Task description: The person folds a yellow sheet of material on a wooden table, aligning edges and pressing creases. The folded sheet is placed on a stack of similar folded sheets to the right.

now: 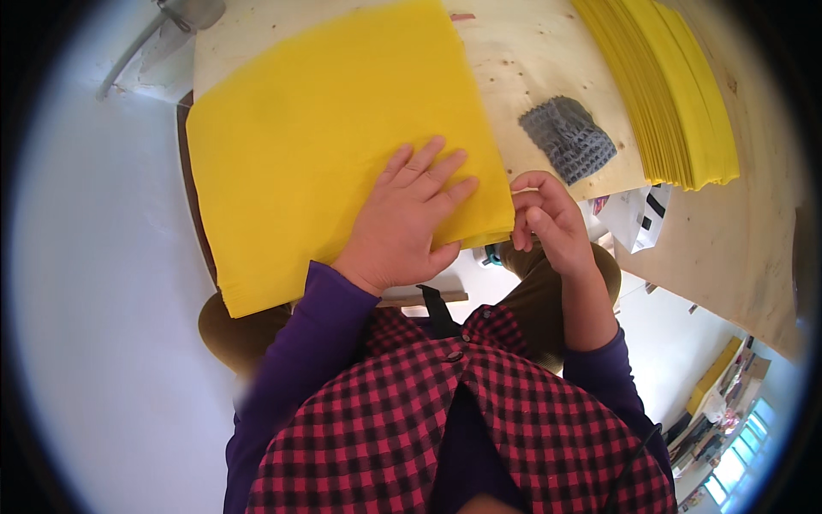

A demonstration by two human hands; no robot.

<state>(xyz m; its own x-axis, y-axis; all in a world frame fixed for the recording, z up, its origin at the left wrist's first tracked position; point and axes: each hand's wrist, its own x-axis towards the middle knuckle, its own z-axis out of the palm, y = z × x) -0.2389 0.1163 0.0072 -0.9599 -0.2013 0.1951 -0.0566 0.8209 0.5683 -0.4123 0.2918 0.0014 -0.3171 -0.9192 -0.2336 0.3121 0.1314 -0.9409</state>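
Observation:
A large stack of yellow sheets, paper or thin cloth (300,163), lies on the wooden table in front of me. Flat on its near right part rests my left hand (402,210), fingers spread. At the stack's right edge, close to the near corner, is my right hand (552,218), its fingers curled with the thumb bent in toward them. Its fingertips are partly out of sight beside the edge, so whether they pinch a sheet does not show.
To the right lies a grey knitted piece (568,140) on the wooden tabletop (548,51). Beyond it stands a thick pile of folded yellow sheets (668,94). A white bag (638,214) sits below the table's edge. A metal object (193,13) is at the far left.

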